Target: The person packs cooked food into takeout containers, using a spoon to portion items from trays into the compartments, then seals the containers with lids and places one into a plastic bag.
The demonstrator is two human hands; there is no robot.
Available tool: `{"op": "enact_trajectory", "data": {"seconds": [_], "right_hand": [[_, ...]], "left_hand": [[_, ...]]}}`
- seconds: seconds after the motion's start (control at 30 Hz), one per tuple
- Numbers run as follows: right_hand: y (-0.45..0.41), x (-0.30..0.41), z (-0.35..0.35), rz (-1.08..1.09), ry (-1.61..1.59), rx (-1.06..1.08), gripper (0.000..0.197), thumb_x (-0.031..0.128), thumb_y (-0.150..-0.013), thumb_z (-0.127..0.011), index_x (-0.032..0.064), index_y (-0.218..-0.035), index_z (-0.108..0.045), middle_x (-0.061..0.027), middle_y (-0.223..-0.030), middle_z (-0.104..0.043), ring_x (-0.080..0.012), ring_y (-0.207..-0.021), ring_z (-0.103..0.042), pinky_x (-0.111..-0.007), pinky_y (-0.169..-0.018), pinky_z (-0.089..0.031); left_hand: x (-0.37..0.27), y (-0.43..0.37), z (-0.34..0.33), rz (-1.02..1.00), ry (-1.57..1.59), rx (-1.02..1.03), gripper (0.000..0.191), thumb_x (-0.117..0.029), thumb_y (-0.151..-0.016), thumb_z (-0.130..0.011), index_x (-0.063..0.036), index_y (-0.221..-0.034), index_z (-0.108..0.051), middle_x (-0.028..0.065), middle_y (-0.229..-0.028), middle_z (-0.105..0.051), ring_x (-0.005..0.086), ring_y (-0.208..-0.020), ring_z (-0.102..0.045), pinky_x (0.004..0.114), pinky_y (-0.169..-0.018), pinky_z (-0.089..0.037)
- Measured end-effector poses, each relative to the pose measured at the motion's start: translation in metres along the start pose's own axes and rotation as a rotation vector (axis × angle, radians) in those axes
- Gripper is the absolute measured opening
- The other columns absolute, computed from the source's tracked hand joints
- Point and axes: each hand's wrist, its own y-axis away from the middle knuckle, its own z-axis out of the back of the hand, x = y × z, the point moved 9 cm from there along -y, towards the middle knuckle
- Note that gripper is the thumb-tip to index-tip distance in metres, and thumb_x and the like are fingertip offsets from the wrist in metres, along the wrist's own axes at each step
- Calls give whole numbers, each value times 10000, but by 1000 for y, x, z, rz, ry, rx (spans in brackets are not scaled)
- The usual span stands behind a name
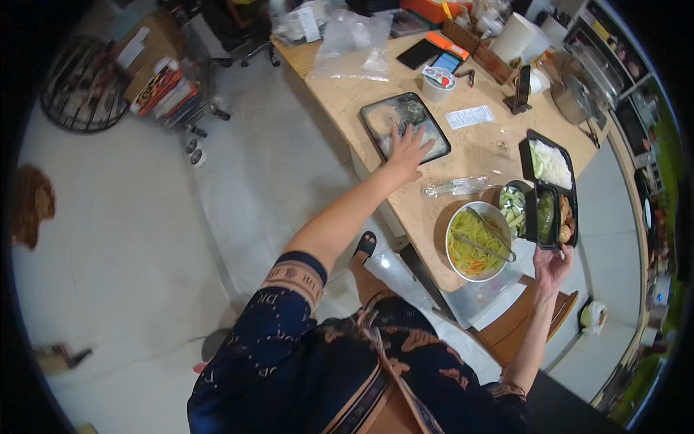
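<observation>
My left hand point(406, 153), fingers spread, rests on or just over the clear lid of a black meal tray point(380, 115) at the table's left edge. In my right hand point(552, 266) is the near end of an uncovered black compartment tray point(531, 209). White rice point(553, 164) with cucumber slices fills its far compartment; leafy greens point(546, 210) and brown pieces with an egg point(565, 234) lie in the near ones. Between my hands stands a white bowl point(451, 255) of shredded green and orange vegetables with metal tongs point(490, 247) in it. A bowl of sliced cucumber point(511, 206) sits beside it.
Wrapped utensils point(455, 186) lie on the wooden table point(374, 157). Farther back are a lidded cup point(438, 87), a paper slip point(469, 116), a phone stand point(519, 92), a plastic bag point(355, 46) and a metal pot point(572, 100). A wooden chair point(520, 325) stands by the near edge.
</observation>
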Motion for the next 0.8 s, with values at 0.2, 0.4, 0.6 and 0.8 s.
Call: {"op": "enact_trajectory", "data": {"seconds": [0.2, 0.4, 0.6, 0.8], "right_hand": [[-25, -87, -17, 102, 68, -77, 625, -16, -697, -561, 22, -1307, -431, -142, -1281, -521, -295, -1193, -492, -485, -1052, -354], [-71, -179, 17, -61, 162, -326, 533, 16, -666, -570, 32, -1196, -516, -99, -1169, -590, -251, -1087, -554, -411, -954, -430], [-119, -240, 49, -201, 326, -532, 444, 30, -709, -525, 51, -1152, -507, -78, -1099, -590, -179, -918, -593, -307, -711, -528], [-150, -226, 55, -487, 808, -686, 451, 23, -709, -529, 64, -1156, -483, -38, -868, -576, -109, -656, -542, -220, -510, -454]], "left_hand": [[31, -30, -14, -62, -20, 209, 939, -310, -605, -775, -256, -1412, -296, 123, -1465, -229, 385, -1336, -207, 667, -1025, -150], [120, -15, 17, -280, 16, 384, 944, -217, -532, -791, -241, -1379, -375, 52, -1473, -234, 318, -1358, -184, 626, -1053, -150], [210, -29, 28, -520, 39, 488, 923, -159, -542, -767, -251, -1371, -369, 22, -1486, -209, 300, -1376, -150, 635, -1057, -145], [235, -39, 34, -699, 82, 591, 880, -180, -569, -754, -248, -1361, -378, 19, -1483, -231, 309, -1378, -155, 648, -1053, -140]]}}
